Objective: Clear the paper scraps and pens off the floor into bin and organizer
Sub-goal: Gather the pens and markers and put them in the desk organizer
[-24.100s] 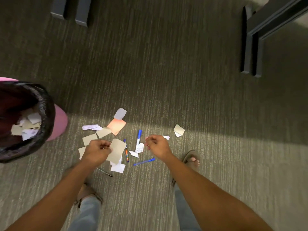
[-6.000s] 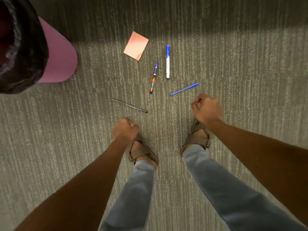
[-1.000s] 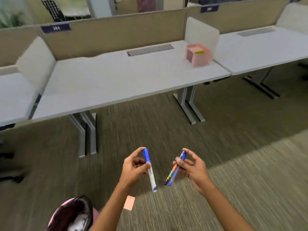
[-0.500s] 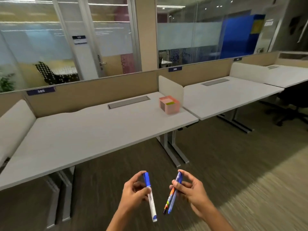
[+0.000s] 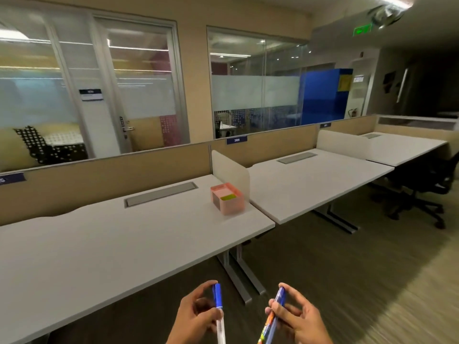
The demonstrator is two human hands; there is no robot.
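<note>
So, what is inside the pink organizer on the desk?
Inside the pink organizer a yellow-green block shows, apparently sticky notes. The near wall hides everything lower down, so other contents cannot be seen.

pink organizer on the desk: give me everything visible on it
The organizer is a small pink box, open at the top, and looks like translucent plastic. Inside, a white compartment sits toward the back and a yellow-green block toward the front right. A dark panel shows on its left face. It stands upright near the right end of the white desk, close beside the low cream divider; whether they touch is unclear. Neither hand is near it. The image is slightly blurred.
</note>
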